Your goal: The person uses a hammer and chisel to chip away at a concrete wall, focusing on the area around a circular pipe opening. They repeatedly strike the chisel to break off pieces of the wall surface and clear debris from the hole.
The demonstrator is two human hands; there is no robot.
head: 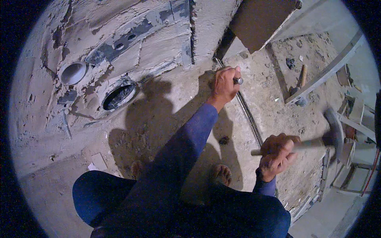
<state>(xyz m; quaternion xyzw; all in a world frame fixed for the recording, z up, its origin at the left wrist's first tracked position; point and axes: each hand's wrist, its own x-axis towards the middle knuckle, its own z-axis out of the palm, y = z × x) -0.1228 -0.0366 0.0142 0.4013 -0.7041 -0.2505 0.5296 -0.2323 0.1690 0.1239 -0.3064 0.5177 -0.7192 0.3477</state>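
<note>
My left hand (226, 83) is closed around a metal chisel (238, 80), whose round struck end sticks out past the thumb side. The chisel's tip is near the foot of a wall edge. In my right hand (276, 154) is the handle of a hammer (335, 134), its head blurred and out to the right, apart from the chisel. A long metal bar or strip (249, 114) lies on the dusty floor between and below my hands.
Left, a rough wall holds a round pipe opening (73, 73) and an oval one (119, 96). A brown panel (265, 20) juts in above. Right are a pale curved beam (327, 68), a wooden-handled tool (303, 76) and wooden frames (348, 178). My bare feet are below.
</note>
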